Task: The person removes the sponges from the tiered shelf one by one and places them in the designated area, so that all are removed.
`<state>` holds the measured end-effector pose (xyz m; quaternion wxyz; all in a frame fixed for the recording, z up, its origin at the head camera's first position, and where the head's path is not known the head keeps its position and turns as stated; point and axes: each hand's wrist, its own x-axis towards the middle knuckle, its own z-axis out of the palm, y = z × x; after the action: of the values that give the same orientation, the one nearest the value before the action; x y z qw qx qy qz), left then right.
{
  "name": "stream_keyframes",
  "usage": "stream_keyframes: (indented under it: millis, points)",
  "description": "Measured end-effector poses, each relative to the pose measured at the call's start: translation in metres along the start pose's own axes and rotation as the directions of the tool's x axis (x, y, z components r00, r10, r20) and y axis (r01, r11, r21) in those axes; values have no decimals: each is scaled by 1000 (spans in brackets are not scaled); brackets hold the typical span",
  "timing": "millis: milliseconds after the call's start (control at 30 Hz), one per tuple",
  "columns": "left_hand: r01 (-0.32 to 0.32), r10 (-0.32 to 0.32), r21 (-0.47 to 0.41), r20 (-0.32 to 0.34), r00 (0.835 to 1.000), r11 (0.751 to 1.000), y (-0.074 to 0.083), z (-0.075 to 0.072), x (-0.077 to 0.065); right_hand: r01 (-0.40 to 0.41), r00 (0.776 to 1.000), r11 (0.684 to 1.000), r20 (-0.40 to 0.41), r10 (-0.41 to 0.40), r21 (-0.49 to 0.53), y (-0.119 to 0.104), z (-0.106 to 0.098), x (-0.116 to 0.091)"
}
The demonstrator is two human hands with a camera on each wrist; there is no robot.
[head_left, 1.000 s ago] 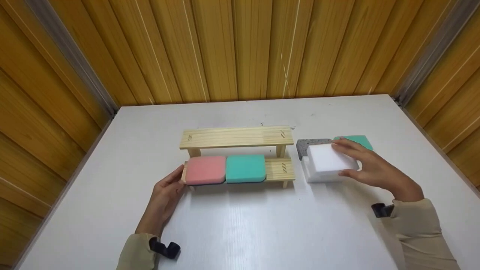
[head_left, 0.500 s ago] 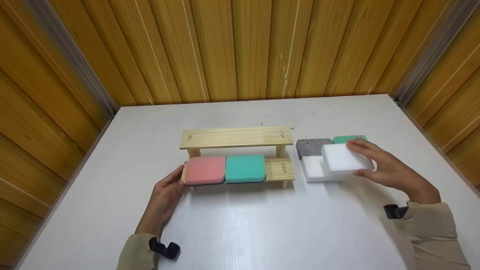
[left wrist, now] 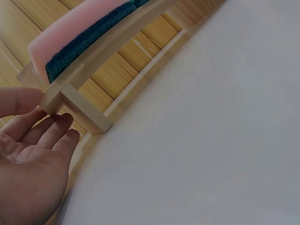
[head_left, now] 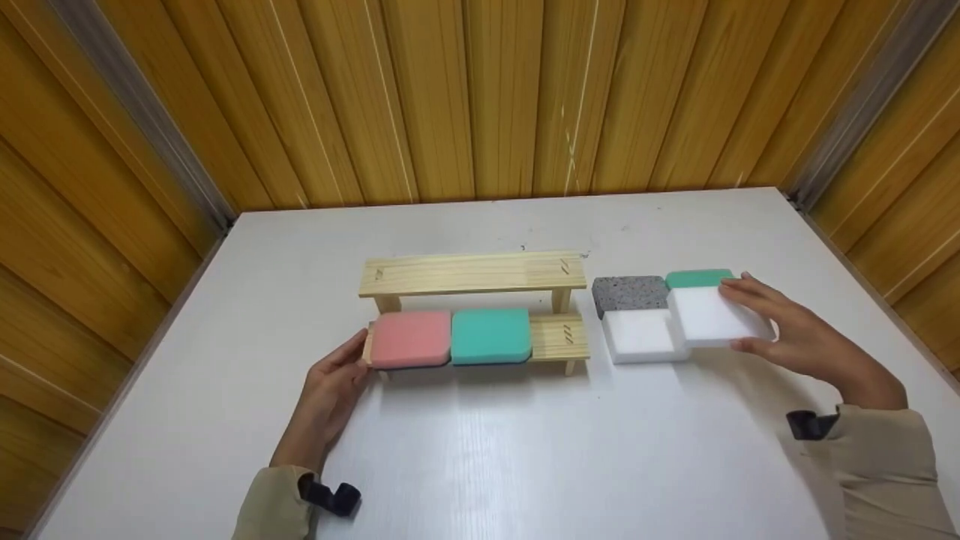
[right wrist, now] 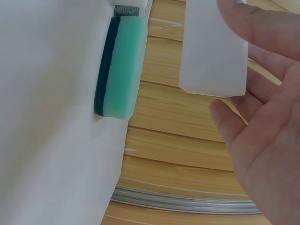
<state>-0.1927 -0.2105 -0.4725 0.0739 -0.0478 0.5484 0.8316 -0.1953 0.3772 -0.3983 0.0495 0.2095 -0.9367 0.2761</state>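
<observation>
Pinching a rectangular white foam block (head_left: 709,319), frame right, my right hand (head_left: 806,341) seems mid-transfer, probably needing level lowering next; my left hand (head_left: 330,390) grips the pale wooden rack (head_left: 472,274), centre.

the left sleeve (head_left: 271,506) is beige cloth; the right sleeve (head_left: 889,465), also beige, creases loosely behind its cuff (head_left: 874,424). a small black wrist mount (head_left: 346,501) with a rounded end juts out beside the left sleeve, a similar black bracket (head_left: 808,426) beside the right.

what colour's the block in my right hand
White; the block shows best in the head view.
</observation>
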Motion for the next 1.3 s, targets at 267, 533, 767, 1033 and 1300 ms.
stream_keyframes:
  millis: [267,533,767,1033,1300]
  points:
    - [1,-1,8,11,1000,1000,1,0,0,-37,999,999,17,37,22,11,-1,-5]
    - [1,0,19,-4,1000,1000,2,1,0,-54,998,997,24,53,56,22,1,-12]
    - [1,-1,14,-2,1000,1000,0,0,0,-82,995,993,63,77,87,28,2,-11]
    - [1,-1,17,-12,1000,1000,0,-1,0,-147,982,986,131,136,75,32,2,-7]
    - [-6,6,26,-12,1000,1000,-1,0,1,-169,975,983,156,156,75,35,5,-7]
